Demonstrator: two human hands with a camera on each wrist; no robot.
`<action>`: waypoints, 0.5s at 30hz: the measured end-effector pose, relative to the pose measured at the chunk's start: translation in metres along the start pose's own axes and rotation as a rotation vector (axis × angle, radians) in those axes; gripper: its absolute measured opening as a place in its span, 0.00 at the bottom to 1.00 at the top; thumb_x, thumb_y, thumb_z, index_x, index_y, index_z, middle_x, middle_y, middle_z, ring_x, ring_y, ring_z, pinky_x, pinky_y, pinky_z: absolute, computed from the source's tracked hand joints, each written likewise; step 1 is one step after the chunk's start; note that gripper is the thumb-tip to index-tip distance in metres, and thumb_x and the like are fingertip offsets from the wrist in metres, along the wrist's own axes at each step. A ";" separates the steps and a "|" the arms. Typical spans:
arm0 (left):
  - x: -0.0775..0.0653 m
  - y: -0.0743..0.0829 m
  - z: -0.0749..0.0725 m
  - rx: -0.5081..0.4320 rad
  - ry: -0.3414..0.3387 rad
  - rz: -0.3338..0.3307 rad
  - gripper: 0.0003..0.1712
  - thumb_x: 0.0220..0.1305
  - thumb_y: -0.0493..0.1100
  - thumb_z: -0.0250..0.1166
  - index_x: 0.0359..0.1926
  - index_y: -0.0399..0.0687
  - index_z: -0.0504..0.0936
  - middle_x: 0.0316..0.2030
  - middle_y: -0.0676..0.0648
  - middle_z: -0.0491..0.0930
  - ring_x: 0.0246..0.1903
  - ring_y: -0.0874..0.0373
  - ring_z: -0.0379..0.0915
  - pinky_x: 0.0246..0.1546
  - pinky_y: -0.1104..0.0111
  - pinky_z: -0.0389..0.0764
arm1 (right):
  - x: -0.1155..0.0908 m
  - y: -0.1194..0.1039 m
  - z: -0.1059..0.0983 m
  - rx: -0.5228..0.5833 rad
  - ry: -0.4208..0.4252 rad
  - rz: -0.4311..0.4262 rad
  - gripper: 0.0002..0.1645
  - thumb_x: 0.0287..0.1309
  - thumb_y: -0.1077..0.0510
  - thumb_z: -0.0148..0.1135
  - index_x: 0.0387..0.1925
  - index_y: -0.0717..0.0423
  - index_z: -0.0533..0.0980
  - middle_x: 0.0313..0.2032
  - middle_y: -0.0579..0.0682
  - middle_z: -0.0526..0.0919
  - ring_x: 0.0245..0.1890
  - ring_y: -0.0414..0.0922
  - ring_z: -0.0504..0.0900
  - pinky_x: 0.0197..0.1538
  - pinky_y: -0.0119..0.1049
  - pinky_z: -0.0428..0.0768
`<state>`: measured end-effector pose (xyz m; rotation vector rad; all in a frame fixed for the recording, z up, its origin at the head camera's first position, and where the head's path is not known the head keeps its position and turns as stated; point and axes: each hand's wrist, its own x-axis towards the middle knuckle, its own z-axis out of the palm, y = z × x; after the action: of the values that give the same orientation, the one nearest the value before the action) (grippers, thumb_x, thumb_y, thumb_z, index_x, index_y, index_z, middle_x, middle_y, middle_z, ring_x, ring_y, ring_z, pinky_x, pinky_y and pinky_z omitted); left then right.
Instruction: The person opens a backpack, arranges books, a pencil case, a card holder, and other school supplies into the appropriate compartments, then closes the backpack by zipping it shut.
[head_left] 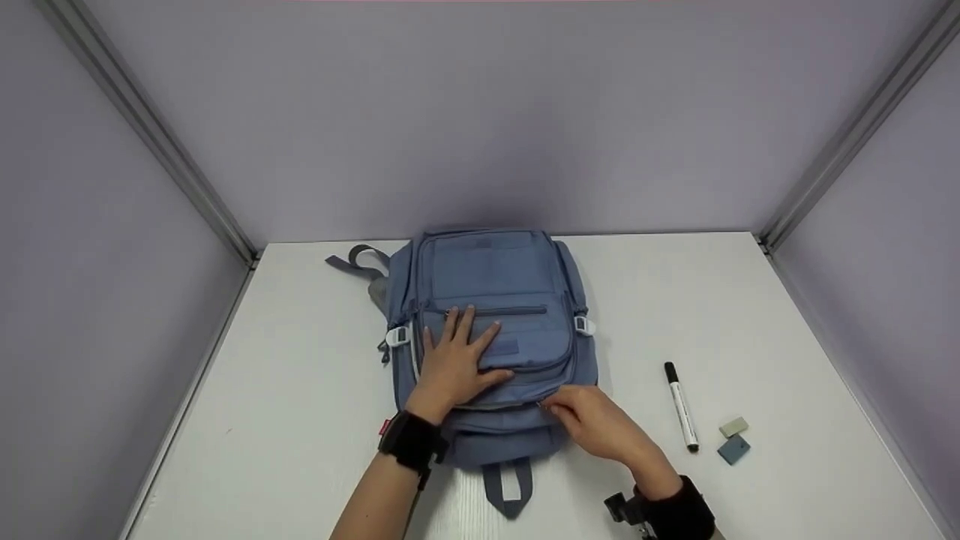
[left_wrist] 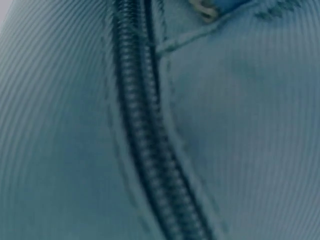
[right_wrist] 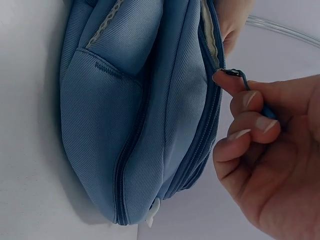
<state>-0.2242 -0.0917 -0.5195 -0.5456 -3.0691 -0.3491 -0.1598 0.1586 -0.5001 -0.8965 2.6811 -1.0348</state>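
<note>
A blue backpack (head_left: 491,270) lies front side up on the white table, its top loop (head_left: 517,495) toward the person. My left hand (head_left: 454,367) rests on its front panel with fingers spread. The right hand (head_left: 592,420) pinches a zipper pull (right_wrist: 235,73) with curled fingers at the backpack's right side. Beside that pull the zipper is parted, and pale lining (right_wrist: 210,35) shows in the gap; below it the teeth are closed. In the left wrist view only blue fabric and a closed zipper (left_wrist: 142,120) show.
To the right lie a black-capped white marker (head_left: 681,409), a small beige block (head_left: 733,427) and a dark blue-grey block (head_left: 733,449). A grey strap (head_left: 360,262) sticks out at the backpack's upper left. Pale panels (head_left: 510,112) stand behind the table and at both sides.
</note>
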 end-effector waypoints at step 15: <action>-0.031 0.033 -0.010 0.019 0.336 0.332 0.21 0.60 0.59 0.66 0.46 0.49 0.84 0.52 0.43 0.76 0.53 0.47 0.72 0.59 0.40 0.63 | -0.001 -0.005 -0.006 0.069 0.023 0.120 0.18 0.65 0.53 0.63 0.19 0.48 0.74 0.13 0.35 0.64 0.12 0.31 0.61 0.20 0.29 0.61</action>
<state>-0.1840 -0.0741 -0.5044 -0.8781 -2.6017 -0.3598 -0.1588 0.1600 -0.4924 -0.7059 2.6617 -1.1097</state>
